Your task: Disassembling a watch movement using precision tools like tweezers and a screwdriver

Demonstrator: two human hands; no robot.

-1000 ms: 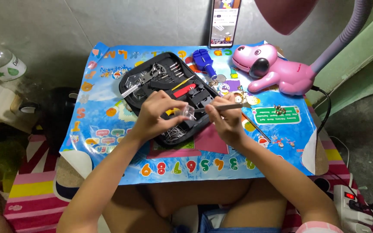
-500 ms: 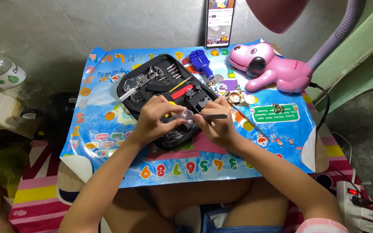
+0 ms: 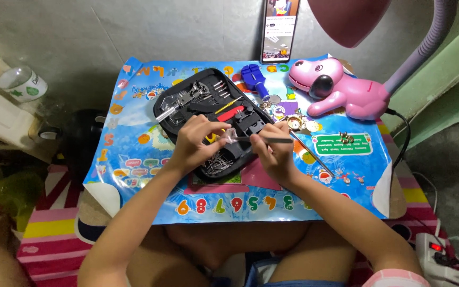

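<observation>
My left hand point(image 3: 196, 142) pinches a small clear piece point(image 3: 230, 134) over the open black tool case point(image 3: 187, 103). My right hand point(image 3: 273, 151) grips a thin dark metal tool point(image 3: 272, 140) with its tip pointing left at that piece. The case lies tilted on a small table covered by a blue picture mat point(image 3: 134, 159) and holds several small tools, a red-handled one and a heap of thin metal pins point(image 3: 214, 162). A pink sheet point(image 3: 261, 178) lies under my right wrist.
A pink dog-shaped lamp base point(image 3: 341, 90) with a bent neck and shade point(image 3: 349, 18) stands at the back right. A phone point(image 3: 278, 29) leans on the wall. A blue tool point(image 3: 253, 77), watch parts point(image 3: 296, 123), a long rod point(image 3: 314, 157), a power strip point(image 3: 439, 260).
The view has shifted slightly. Both hands stay over the case, the tool tip still at the clear piece; they have moved a little closer together.
</observation>
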